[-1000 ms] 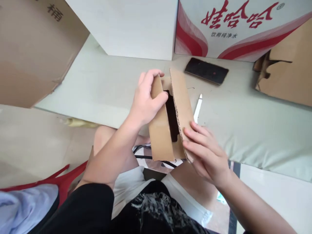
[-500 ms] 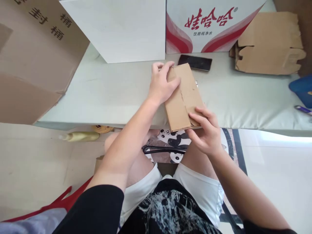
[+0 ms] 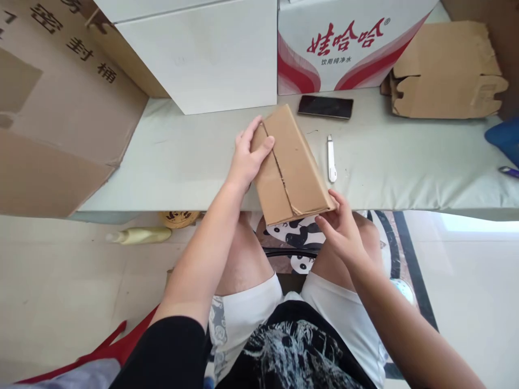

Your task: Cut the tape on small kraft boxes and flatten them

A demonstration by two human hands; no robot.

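A small brown cardboard box (image 3: 300, 162) is turned at an angle over the front edge of the table, its flaps meeting in a seam along the top. My left hand (image 3: 249, 154) grips the box by its left side, thumb on the top face and fingers along the far left edge. At the near right corner, my right hand (image 3: 340, 224) holds on with its thumb low on the near face and its fingers at the right side. A white utility knife (image 3: 331, 159) lies just right of the box. Beyond it rests a black phone (image 3: 325, 107).
A large carton (image 3: 60, 140) stands at the left. White boxes (image 3: 219, 59) and a red-and-white carton (image 3: 344, 48) line the back. Flattened cardboard (image 3: 450, 81) is at the right, near a blue object (image 3: 505, 140) and a purple pen-like item (image 3: 508, 172).
The box has shifted left and turned, so more of its top seam and side shows. The utility knife is now in full view. My right fingers have slid from the top to the corner.
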